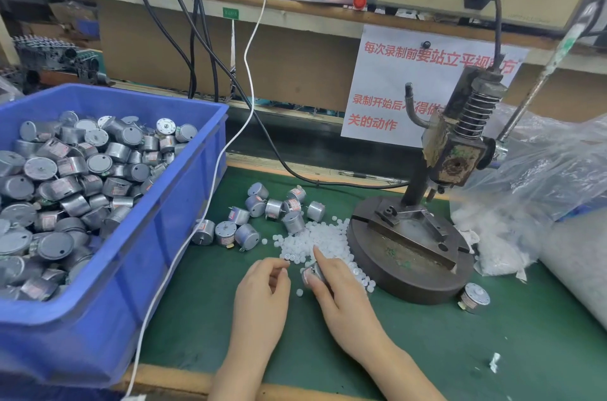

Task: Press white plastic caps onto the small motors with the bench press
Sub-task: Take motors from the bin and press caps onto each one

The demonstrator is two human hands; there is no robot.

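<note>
On the green mat (427, 351), loose motors (262, 213) waited near the bench press (453, 151), whose base was bare. The right hand (338, 292) gripped one motor (311, 272), and the left hand (262, 292) seemed to pinch a white cap (284, 270); nothing was pressed yet.

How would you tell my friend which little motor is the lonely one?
Find the bench press with its round dark base on the green mat. Right by the base's near right edge lies one small silver motor. Most other motors huddle left of the white caps or fill the blue bin; this one lies all alone.
</note>
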